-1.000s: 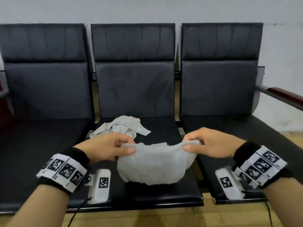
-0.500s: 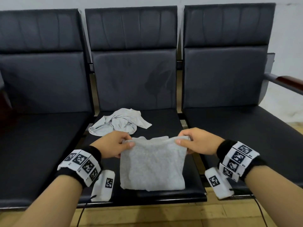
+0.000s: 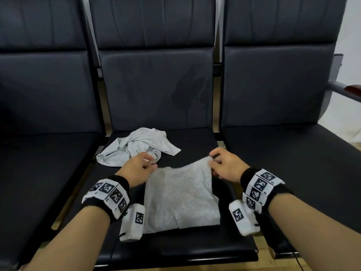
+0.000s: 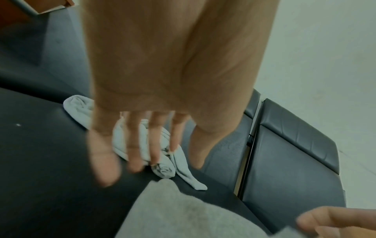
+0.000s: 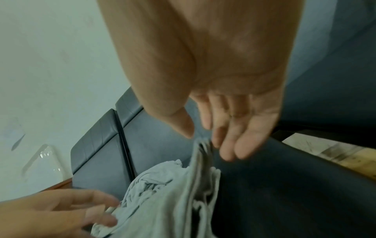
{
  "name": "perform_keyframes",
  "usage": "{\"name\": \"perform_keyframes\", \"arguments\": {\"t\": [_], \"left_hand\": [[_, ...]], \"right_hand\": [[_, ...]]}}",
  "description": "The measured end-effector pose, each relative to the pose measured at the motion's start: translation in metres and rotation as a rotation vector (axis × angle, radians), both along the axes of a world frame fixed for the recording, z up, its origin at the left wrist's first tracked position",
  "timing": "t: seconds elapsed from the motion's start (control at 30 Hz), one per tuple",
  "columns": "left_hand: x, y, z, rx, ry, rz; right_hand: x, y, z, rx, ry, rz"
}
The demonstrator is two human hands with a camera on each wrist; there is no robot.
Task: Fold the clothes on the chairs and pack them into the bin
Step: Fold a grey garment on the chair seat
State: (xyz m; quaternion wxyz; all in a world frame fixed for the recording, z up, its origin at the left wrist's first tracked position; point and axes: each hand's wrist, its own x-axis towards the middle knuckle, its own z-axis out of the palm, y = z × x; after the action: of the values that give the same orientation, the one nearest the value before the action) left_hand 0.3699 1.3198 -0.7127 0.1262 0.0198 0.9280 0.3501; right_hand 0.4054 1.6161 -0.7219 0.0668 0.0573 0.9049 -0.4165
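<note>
A folded grey garment (image 3: pixel 181 198) lies flat on the front of the middle chair seat (image 3: pixel 195 249). My right hand (image 3: pixel 212 160) pinches its far right corner between thumb and fingers and holds that corner slightly raised; the right wrist view shows the cloth edge (image 5: pixel 200 154) hanging from the fingertips (image 5: pixel 215 141). My left hand (image 3: pixel 150 163) hovers at the garment's far left corner with loose fingers (image 4: pixel 134 154) and holds nothing. A crumpled light grey garment (image 3: pixel 136 147) lies behind it on the same seat. No bin is in view.
Black chair seats flank the middle one on the left (image 3: pixel 43 173) and right (image 3: pixel 289 163), and neither has anything on it. A metal armrest with a wooden top (image 3: pixel 349 92) sticks out at the far right. Wooden floor (image 3: pixel 242 267) shows below the seat fronts.
Both hands lowered the grey garment from the air onto the seat, where it now lies flat. My left hand let go of its corner. My head moved closer and tilted down.
</note>
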Motion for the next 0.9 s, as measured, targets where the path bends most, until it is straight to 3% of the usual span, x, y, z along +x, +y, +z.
{"name": "perform_keyframes", "arguments": {"t": [0.1,0.17,0.23,0.37,0.5,0.6,0.73,0.9], "left_hand": [[-0.002,-0.001,-0.005,-0.113,-0.256,0.072],[-0.002,-0.002,-0.008,-0.026,-0.400,0.116],[-0.003,-0.003,-0.011,0.029,-0.483,0.106],[0.004,0.001,-0.016,0.121,-0.575,0.024],[0.024,0.019,-0.010,0.346,-0.587,0.009],[0.035,0.030,0.002,0.502,-0.514,0.051],[0.044,0.034,0.018,0.604,-0.341,0.128],[0.057,0.043,0.044,0.921,-0.390,0.159]], "right_hand": [[-0.003,-0.008,0.003,0.054,-0.289,-0.041],[0.005,-0.013,0.010,0.076,-0.517,0.043],[0.010,-0.019,0.009,0.085,-0.607,0.129],[0.013,-0.027,-0.005,0.025,-0.578,0.140],[0.016,-0.029,-0.017,-0.210,-0.564,0.053],[0.023,-0.026,-0.015,-0.417,-0.540,-0.013],[0.033,-0.022,-0.003,-0.537,-0.409,-0.084],[0.043,-0.020,0.010,-0.752,-0.391,-0.104]]}}
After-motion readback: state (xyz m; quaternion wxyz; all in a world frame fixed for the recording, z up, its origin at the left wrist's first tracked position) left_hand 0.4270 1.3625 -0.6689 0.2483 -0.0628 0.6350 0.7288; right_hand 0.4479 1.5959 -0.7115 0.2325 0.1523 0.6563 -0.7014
